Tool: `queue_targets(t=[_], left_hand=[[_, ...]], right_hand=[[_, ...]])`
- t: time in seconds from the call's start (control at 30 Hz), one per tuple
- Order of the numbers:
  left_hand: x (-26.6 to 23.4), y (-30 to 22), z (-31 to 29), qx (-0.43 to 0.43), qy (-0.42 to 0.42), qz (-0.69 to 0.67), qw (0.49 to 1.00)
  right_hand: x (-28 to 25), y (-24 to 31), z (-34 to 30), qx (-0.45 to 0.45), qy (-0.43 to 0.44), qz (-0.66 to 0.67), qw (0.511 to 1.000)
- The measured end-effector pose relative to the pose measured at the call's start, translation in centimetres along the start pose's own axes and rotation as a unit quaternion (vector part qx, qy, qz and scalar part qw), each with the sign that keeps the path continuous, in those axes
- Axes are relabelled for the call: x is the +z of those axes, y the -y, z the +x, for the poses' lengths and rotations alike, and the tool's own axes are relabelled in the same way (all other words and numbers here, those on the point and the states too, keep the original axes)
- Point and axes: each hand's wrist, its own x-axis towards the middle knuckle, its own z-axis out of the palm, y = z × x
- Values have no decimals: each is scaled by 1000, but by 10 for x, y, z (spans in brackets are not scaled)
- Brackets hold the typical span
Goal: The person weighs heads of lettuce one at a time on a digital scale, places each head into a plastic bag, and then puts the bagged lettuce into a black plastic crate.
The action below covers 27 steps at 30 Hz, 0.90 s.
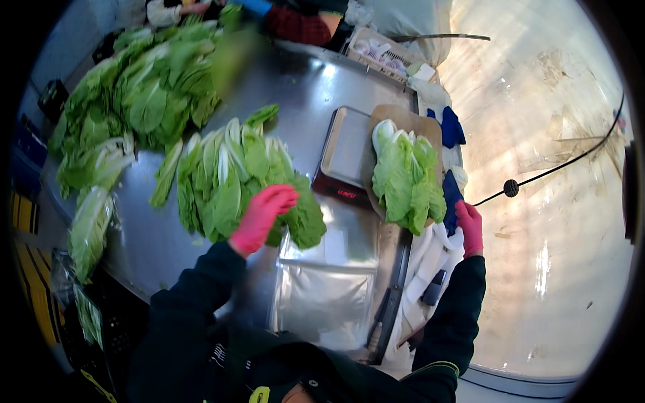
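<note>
My left hand [264,216], in a pink glove, hovers over the near right side of a pile of leafy greens [225,178]. Its fingers are loosely bent, with nothing visible in them. To the right, my right hand [469,228], also gloved in pink, is raised beside a dark blue cloth-like piece [451,201]; its fingers are curved and apart, and whether they touch it cannot be told. Between the hands, a bundle of leafy greens [406,178] rests on a brown board [390,113]. Left of that board stands a scale [347,146] with a lit red display.
A large heap of greens [148,91] covers the far left of the metal table [302,80]. Clear plastic bags [326,295] lie flat nearest me, beside a dark-handled tool [380,319]. A white basket [383,55] stands at the back. Another person's sleeve [299,25] shows beyond the table.
</note>
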Motion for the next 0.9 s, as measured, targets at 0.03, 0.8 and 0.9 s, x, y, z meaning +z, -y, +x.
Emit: queue_targets(t=[0.03, 0.8, 0.9], left_hand=[[-18, 10, -16, -23, -21, -9, 999], [75, 69, 108, -272, 258, -244, 894], [95, 67, 91, -238, 309, -331, 859]], right_hand=[[-6, -12, -9, 29, -4, 14, 999], [113, -46, -67, 34, 143, 368, 918], [112, -45, -108, 67, 137, 403, 903]])
